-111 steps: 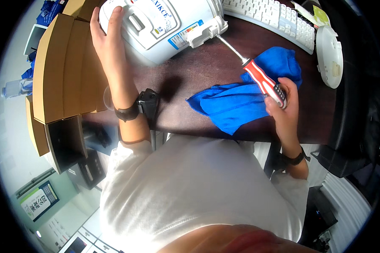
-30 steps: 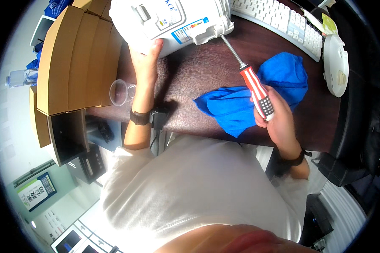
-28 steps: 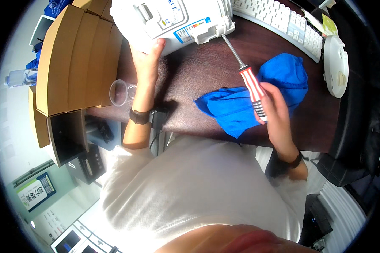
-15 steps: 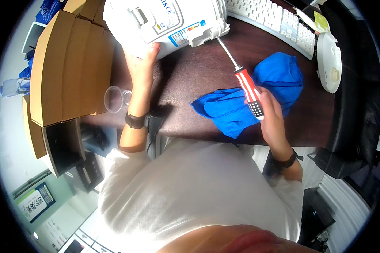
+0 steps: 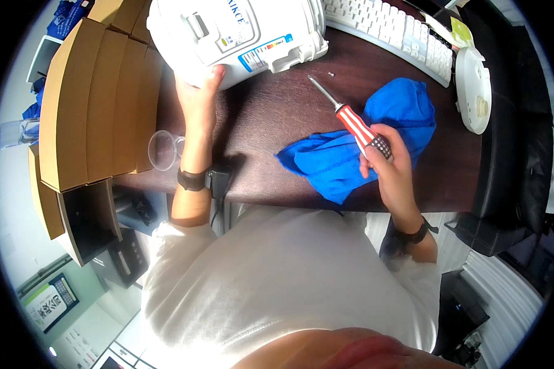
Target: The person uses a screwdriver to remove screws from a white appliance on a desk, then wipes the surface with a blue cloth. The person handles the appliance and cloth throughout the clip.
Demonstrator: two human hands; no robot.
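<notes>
A white rounded appliance, which looks like a rice cooker, lies on its side at the far edge of the view. My left hand grips its near side, thumb up on the shell and the other fingers hidden. In my right hand is a screwdriver with a red-and-white striped, star-dotted handle. Its metal tip points up and left, apart from the cooker's bracket. A tiny screw-like piece rests on the table near that tip. Below the screwdriver spreads a crumpled blue cloth.
A white keyboard stands at the far right, with a white oval plastic part beside it. Cardboard boxes rise at the left edge of the brown table. A clear plastic cup lies by my left forearm.
The screwdriver has come away from the cooker's bracket, and its tip has dropped nearer to me. A tiny piece now shows on the table there. My left hand keeps its hold.
</notes>
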